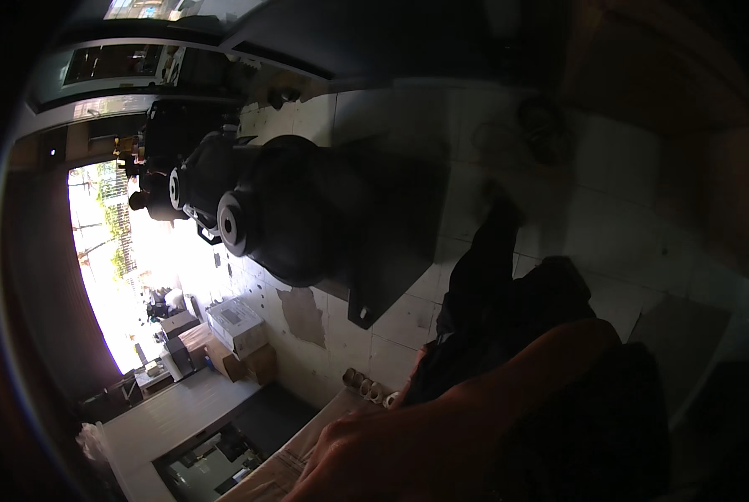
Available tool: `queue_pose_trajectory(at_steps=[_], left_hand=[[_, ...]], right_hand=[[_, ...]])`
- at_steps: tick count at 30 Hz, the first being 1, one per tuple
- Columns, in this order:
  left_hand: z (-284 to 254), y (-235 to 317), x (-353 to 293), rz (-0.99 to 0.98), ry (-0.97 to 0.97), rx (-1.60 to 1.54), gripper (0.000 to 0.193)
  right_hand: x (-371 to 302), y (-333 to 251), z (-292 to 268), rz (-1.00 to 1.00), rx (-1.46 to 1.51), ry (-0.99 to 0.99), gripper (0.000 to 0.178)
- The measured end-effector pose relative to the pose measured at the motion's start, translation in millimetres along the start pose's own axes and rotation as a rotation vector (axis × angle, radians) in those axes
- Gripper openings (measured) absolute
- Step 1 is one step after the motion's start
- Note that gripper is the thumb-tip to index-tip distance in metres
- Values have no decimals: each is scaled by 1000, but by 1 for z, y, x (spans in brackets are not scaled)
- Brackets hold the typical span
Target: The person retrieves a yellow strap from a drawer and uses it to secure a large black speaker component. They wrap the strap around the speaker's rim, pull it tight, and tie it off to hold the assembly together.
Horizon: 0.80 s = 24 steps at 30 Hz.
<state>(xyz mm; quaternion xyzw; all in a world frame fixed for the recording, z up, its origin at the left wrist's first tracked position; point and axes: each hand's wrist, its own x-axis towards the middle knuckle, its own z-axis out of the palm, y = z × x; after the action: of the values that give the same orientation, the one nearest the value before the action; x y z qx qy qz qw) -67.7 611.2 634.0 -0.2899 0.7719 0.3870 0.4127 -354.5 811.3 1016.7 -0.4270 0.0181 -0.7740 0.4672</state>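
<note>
My right hand (341, 456) reaches across to the lower left, its bare forearm coming from a bent elbow at the right. The back of the hand and the knuckles face up in shadow, and the fingers point down toward the lower edge. The hand rests on or against a long beige, paper-like surface (281, 471); whether it grips the edge is hidden. Beyond the knuckles, several small round cardboard-coloured tubes (366, 386) lie in a row. I cannot make out my left hand. My dark clothing (508, 326) fills the area beside the forearm.
A large black machine (307, 209) with round light discs stands on the pale tiled floor (466, 293). A white box (235, 325) and brown cartons (261, 365) sit by a light-grey cabinet (174, 418). A dark figure (159, 197) is near the bright doorway (98, 243).
</note>
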Motion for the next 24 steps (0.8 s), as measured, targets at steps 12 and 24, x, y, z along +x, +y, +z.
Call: queue_pose_trajectory(at_steps=[12,24], left_hand=[[-99,200,6,-154,469,-719,43],[24,228,-46,-496,329,-747,38]], right_hand=[[83,-37,-111,74,306,71,67],[88,-98,-179,84,519,72,62]])
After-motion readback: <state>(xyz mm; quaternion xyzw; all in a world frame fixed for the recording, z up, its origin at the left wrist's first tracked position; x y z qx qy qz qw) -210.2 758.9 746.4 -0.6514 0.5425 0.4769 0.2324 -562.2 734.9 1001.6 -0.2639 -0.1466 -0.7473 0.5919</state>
